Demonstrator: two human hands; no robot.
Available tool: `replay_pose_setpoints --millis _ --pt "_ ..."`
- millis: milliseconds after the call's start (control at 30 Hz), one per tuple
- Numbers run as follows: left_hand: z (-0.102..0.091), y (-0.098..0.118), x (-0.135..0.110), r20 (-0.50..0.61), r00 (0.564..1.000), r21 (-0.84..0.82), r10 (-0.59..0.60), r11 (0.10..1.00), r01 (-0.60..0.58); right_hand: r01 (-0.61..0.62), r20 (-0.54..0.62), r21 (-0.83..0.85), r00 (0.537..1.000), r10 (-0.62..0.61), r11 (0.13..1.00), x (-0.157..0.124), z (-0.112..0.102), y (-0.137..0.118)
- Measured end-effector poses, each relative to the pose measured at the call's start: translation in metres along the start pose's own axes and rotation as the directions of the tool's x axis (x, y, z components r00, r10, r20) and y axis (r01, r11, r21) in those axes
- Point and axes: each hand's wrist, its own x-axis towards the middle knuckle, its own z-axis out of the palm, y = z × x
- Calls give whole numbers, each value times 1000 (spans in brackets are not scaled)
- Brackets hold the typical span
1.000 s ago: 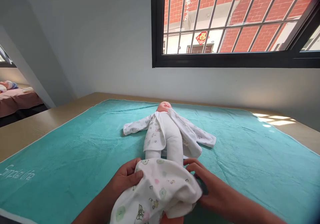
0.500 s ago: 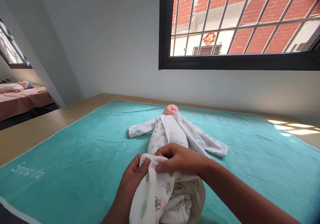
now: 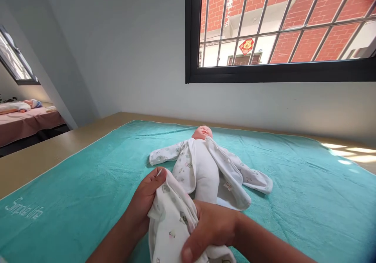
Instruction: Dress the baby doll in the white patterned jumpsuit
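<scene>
Right hand (image 3: 216,224) shifts from upper edge to middle of printed baby garment (image 3: 167,222) | left hand (image 3: 148,194) pinches its 11-o'clock edge, right clamps its folds, likely keeping layers bunched | garment at 6 o'clock from baby doll (image 3: 206,171)

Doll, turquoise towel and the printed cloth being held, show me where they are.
Doll (image 3: 206,169), head view: its white torso.
Turquoise towel (image 3: 102,180), head view: a bare stretch.
Printed cloth (image 3: 169,222), head view: its middle.

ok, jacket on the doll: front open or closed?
Open. The jacket is parted down the front, and the doll's white torso shows between its sides.
</scene>
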Motion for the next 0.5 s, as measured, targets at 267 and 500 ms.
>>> replay_pose_setpoints --millis 267,500 --pt "-26 -3 -4 254 949 266 -185 957 115 287 -248 144 937 -247 947 15 -2 17" --pt "-35 -10 -10 68 991 4 -116 993 116 258 -287 96 932 -222 961 14 -2 19"
